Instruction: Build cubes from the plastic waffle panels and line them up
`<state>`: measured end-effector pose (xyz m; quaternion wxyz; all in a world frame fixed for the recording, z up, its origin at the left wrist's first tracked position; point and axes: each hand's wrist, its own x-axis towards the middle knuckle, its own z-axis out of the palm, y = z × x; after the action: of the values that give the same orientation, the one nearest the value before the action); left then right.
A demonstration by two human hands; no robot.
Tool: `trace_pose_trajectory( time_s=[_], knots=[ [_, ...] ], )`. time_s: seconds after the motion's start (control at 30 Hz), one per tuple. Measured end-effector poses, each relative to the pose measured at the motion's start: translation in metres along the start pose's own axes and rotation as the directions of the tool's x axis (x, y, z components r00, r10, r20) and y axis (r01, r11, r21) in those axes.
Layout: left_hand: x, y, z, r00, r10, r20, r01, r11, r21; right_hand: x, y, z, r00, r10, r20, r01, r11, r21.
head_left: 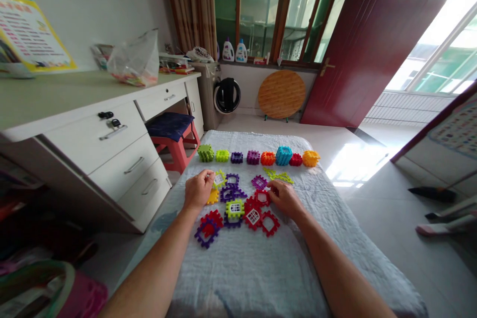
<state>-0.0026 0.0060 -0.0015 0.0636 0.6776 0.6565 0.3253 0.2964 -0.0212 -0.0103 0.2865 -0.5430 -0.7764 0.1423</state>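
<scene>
My left hand [200, 190] is closed, its fingertips pinching the edge of a lime-green interlocking block panel [219, 179] with a white window. Just below those fingers lies a yellow panel [212, 197]. My right hand [286, 198] has its fingers curled beside a red square frame panel [262, 198] and a purple panel [259, 182]; what its fingertips hold is hidden. Between the hands lie loose purple panels [228, 194], another lime-green window panel [234, 208], a red window panel [253, 216] and a red frame [270, 223]. A purple frame [207, 233] overlaps a red panel at lower left.
A row of stacked panels, including green [205, 153], turquoise [283, 155] and orange [311, 158], crosses the cloth-covered surface [261, 273]. Light-green pieces [279, 176] lie before it. A desk [112, 129] and a stool [173, 134] stand left.
</scene>
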Motion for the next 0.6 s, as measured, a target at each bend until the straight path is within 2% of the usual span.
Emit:
trace_pose_trajectory(
  time_s=[0.2, 0.3, 0.37, 0.43, 0.5, 0.6],
  knots=[
    [0.004, -0.01, 0.011, 0.999, -0.002, -0.033, 0.005, 0.996, 0.089, 0.0, 0.0, 0.0, 1.0, -0.002, 0.014, 0.002, 1.0, -0.002],
    [0.005, -0.011, 0.015, 0.995, 0.032, -0.098, -0.021, 0.993, 0.118, 0.0, -0.002, -0.002, 1.0, 0.005, 0.019, -0.005, 1.0, 0.0],
    [0.004, -0.007, 0.012, 0.983, 0.068, -0.171, -0.053, 0.994, 0.095, 0.0, -0.004, -0.003, 1.0, -0.001, 0.017, 0.001, 1.0, -0.006],
    [-0.001, 0.002, 0.003, 0.971, 0.137, -0.195, -0.131, 0.991, 0.041, -0.001, -0.005, -0.003, 1.0, -0.01, 0.013, 0.01, 1.0, -0.011],
    [-0.009, 0.013, -0.01, 0.959, 0.26, -0.115, -0.267, 0.963, -0.046, -0.001, -0.005, -0.003, 1.0, -0.018, 0.013, 0.018, 1.0, -0.015],
    [-0.024, 0.03, -0.026, 0.885, 0.438, 0.157, -0.408, 0.893, -0.193, -0.002, -0.005, -0.003, 1.0, -0.015, 0.013, 0.015, 1.0, -0.014]
  ],
)
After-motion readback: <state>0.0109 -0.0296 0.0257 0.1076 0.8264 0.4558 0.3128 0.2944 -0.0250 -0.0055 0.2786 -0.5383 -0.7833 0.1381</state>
